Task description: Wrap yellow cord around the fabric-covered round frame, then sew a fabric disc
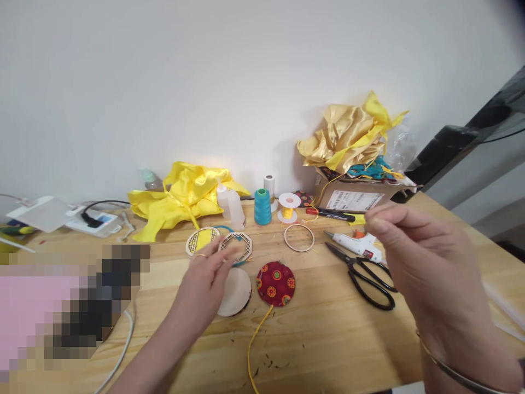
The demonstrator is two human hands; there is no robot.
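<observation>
My left hand (pixel 207 276) reaches over the table with its fingers stretched out, the fingertips over an octagonal wooden lattice frame (pixel 246 247); whether they touch it I cannot tell. Under that hand lies a white-faced round disc (pixel 237 295), partly covered. Beside it is a round pad (pixel 276 283) in dark red flowered cloth, with a yellow cord (pixel 253 345) running from its lower edge. A round lattice piece with yellow backing (pixel 204 239) lies to the left. Raised on the right, my right hand (pixel 426 257) has thumb and forefinger pinched together; anything between them is too small to see.
Black-handled scissors (pixel 371 273) and a white glue gun (pixel 356 243) lie near my right hand. Further back are a thin wooden ring (pixel 299 238), a blue thread cone (pixel 263 207), a yellow thread spool (pixel 287 210), crumpled yellow cloth (pixel 188 189) and a cardboard box (pixel 361 196) heaped with fabric.
</observation>
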